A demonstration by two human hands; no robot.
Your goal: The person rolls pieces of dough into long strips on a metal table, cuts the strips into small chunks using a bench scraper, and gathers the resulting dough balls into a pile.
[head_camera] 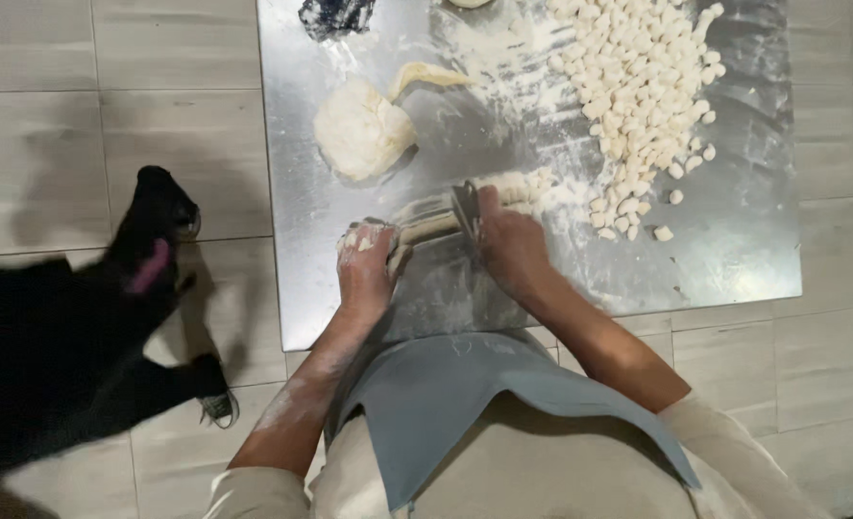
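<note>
Two floured hands are seen at the near edge of a steel worktable [734,259], w/ a dough rope [426,219] laid across between them. At far left, approx. 9 o'clock from the hands, a dark-clothed person [52,336] is seen on the tiled floor [33,115], well apart from the table. The left hand [364,261] is laid on the rope's left end, fingers curled over it; whether it is pinched or only steadied can't be told. At 11 o'clock from that hand a dough lump [361,130] is seen, w/ a torn flap at its upper right. A dark object [335,14] is cut off by the top edge at 12 o'clock. The right hand [510,245] is closed around a metal bench scraper [466,210], blade set down on the rope. At 1 o'clock a heap of cut dough pieces [638,86] is spread over loose flour [503,58].

Risks, as judged: left fingertips are close to the blade, so a slip on the floured steel could nick them; pieces could be cut uneven if the rope rolls; stray pieces near the right edge could be knocked off.

No containers are visible; everything is laid bare on the table.
</note>
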